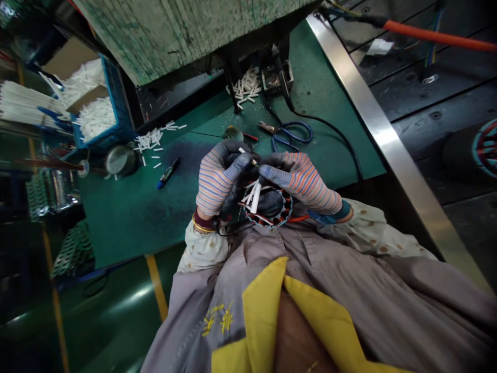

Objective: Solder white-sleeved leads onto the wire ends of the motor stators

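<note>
Both my hands wear striped knit gloves with dark, stained fingers. They meet above my lap with fingertips almost touching. My left hand (217,176) is closed, and a short white sleeve (242,150) pokes out between its fingers. My right hand (303,178) is closed in a pinch at a thin wire end (255,162) that shows between the two thumbs. Just below them rests a ring-shaped motor stator (286,210) with a blue and black rim. Several white sleeves (255,199) stick out from its windings. My fingers partly hide the ring's far side.
On the green mat lie blue-handled scissors (298,132), a marker pen (169,173) and loose white sleeves (150,139). A blue crate (123,111) of sleeves stands at left, near a round metal tin (121,160). A worn panel (194,31) overhangs the back; a black cable (334,124) crosses at right.
</note>
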`<control>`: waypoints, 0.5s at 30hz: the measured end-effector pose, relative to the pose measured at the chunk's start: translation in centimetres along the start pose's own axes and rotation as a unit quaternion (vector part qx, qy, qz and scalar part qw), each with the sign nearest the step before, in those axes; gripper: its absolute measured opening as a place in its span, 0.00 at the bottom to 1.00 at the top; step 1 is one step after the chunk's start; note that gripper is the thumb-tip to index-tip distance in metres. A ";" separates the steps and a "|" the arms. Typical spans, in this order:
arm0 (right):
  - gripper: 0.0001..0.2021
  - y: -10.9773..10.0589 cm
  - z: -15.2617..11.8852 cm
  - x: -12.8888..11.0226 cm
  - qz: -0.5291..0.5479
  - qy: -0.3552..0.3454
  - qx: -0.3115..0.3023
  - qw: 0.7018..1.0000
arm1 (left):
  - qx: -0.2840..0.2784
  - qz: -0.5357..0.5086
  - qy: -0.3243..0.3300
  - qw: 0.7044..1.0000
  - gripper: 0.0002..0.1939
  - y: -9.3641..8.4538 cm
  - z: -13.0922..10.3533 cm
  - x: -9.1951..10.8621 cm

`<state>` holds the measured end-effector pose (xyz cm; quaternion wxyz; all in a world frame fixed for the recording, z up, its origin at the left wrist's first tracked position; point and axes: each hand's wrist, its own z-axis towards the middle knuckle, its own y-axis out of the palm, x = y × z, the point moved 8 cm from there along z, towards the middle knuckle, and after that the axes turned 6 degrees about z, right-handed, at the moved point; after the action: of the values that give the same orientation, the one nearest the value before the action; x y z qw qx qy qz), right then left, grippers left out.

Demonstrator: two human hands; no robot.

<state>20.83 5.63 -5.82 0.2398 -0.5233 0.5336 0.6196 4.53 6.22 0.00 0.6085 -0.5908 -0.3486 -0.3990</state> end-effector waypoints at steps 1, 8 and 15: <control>0.29 0.1 -0.1 -0.1 0.010 0.007 0.001 1.000 | -0.001 -0.003 0.005 1.000 0.22 0.0 0.1 0.2; 0.28 0.3 0.0 -0.1 0.009 0.017 0.009 1.000 | -0.015 0.020 0.000 1.000 0.22 -0.3 0.1 0.7; 0.28 0.2 0.1 0.3 0.008 0.015 0.018 1.000 | 0.050 0.061 -0.046 0.996 0.25 -0.3 -1.1 0.5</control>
<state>20.52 5.59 -6.03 0.2359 -0.5242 0.5523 0.6038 4.44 5.06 0.47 0.6439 -0.5976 -0.3589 -0.3154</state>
